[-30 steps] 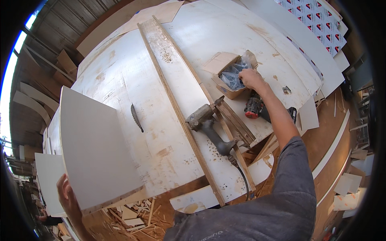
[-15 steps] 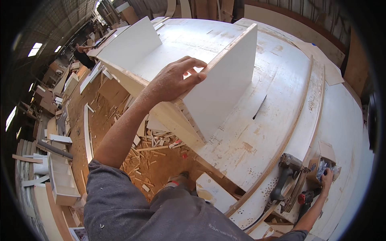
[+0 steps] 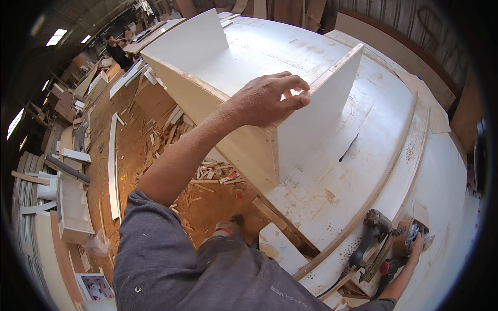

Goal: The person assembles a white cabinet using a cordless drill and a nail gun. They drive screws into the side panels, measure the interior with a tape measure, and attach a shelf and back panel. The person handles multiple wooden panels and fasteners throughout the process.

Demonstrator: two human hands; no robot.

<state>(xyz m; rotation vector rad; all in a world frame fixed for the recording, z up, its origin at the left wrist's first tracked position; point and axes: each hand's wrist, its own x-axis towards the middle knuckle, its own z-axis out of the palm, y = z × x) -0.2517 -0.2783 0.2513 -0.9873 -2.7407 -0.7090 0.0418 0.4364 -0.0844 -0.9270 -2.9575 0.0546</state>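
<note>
I record a white worktop bearing an upright white panel. The panel's top edge runs forward-right from the left hand, the nearer one; digits curl at that edge, clamping undetermined. At an open cardboard box, the right hand's grip is unreadable to me.

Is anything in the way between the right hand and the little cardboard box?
Nothing I can see. The right hand is right at the open cardboard box, by the plastic wrapping in it. The power drill lies beside the box, not between them.
</note>
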